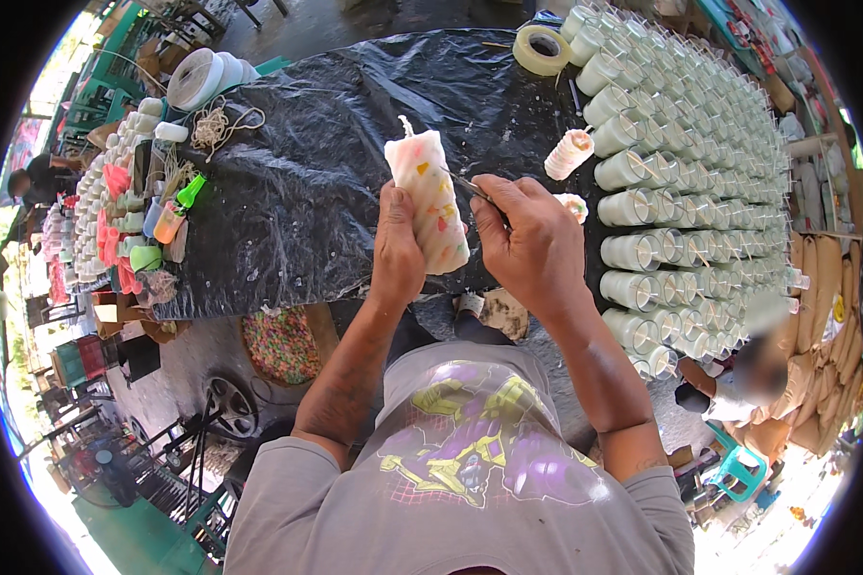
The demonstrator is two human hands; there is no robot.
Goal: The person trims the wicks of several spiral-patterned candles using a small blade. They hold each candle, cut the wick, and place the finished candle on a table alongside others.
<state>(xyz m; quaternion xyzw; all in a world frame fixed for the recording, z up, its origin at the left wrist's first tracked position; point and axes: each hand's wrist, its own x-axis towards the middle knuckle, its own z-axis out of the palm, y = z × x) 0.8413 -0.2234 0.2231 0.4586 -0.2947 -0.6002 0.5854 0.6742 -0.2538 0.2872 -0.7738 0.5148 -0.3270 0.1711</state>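
A white pillar candle [418, 158] with coloured flecks and a wick at its top is gripped in my left hand [396, 240], tilted over the table. My right hand [534, 240] closes around a thin dark knife [467, 184], whose blade reaches to the candle's upper right side. Most of the knife's handle is hidden in my fingers. Just beyond that hand, a ridged white and orange candle [570, 154] lies on the table. A second flecked candle [573, 205] shows partly behind my right hand.
Black plastic sheeting [307, 125] covers the table. Rows of glass jars [633, 206] with pale filling crowd its right side. A tape roll [541, 50], string [222, 126] and bottles [170, 222] lie about the edges. Below left, a container holds coloured chips [281, 347]. Another person [738, 379] is at right.
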